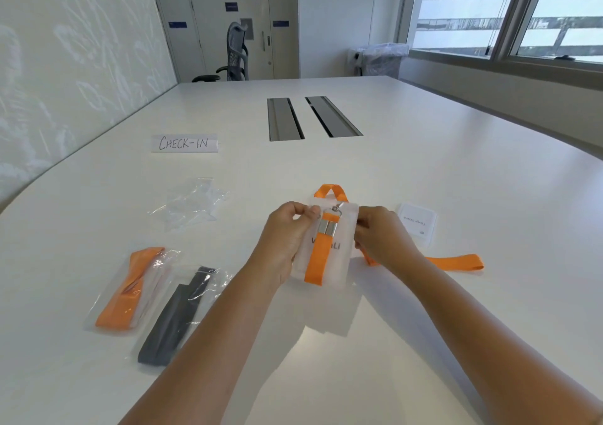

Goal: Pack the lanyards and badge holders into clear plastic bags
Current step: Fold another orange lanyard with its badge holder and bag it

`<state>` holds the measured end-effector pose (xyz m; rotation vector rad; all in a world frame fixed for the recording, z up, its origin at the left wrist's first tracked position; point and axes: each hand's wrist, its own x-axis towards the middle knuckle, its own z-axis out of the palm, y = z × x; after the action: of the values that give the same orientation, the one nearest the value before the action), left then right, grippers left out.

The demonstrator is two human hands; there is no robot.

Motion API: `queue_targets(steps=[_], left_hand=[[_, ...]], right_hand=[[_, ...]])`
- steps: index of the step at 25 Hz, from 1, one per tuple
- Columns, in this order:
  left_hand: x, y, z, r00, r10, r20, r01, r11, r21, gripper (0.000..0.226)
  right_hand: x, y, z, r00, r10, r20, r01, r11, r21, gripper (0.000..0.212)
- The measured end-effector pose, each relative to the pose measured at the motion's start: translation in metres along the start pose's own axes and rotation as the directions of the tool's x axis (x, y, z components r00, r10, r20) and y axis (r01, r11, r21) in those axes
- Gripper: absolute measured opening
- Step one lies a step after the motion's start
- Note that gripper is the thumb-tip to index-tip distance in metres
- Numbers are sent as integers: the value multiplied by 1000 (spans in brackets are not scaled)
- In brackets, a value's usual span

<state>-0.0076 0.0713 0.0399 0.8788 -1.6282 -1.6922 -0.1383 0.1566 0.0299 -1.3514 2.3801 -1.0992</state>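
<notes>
My left hand (pixel 287 238) and my right hand (pixel 381 235) hold a clear badge holder (pixel 341 255) upright above the table, one on each side edge. An orange lanyard (pixel 318 261) lies folded against its front, with metal clips near the top and a loop showing above. The strap's free end (pixel 456 263) trails on the table to the right. A second badge holder (pixel 417 224) with a printed card lies flat at right. Empty clear bags (pixel 192 204) lie in a crumpled pile at left.
Two packed bags lie at the near left: one with an orange lanyard (pixel 124 290), one with a dark grey lanyard (pixel 176 317). A "CHECK-IN" sign (pixel 184 143) stands farther back. Two cable slots (pixel 310 117) cut the white table (pixel 424 326). An office chair (pixel 235 54) stands at the far end.
</notes>
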Motion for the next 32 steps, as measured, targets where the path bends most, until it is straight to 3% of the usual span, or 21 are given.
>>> queue_targets(steps=[4,8,11,14,20,24,27,32], left_hand=[[0,-6,3,999,44,9,-44,952,301,17],[4,-11,9,997,71,-27,-44,830,556,17],[7,-17,11,997,74,14,-65,752,656,17],[9,-20,8,993,116,16,-97,738,668,18],[7,-23,-1,941,340,1,-208,576,790,25],[8,-21,-3,932,344,-113,-149,649,746,23],[9,-21,-5,922,335,-194,-111,709,697,24],[12,-22,-6,924,328,-195,-131,753,645,22]], right_hand=[[4,0,-9,994,82,-72,-36,868,495,44],[3,-1,-23,987,155,-29,-75,625,777,45],[2,-4,-23,988,155,0,-86,552,829,42],[2,-6,-24,992,126,-13,-52,504,862,42],[-3,-15,-17,990,-137,32,26,399,916,44],[-8,-17,-20,953,-278,122,-2,397,918,54],[-8,-17,-18,936,-302,178,-37,420,907,56],[-5,-13,-20,945,-287,159,-37,388,921,59]])
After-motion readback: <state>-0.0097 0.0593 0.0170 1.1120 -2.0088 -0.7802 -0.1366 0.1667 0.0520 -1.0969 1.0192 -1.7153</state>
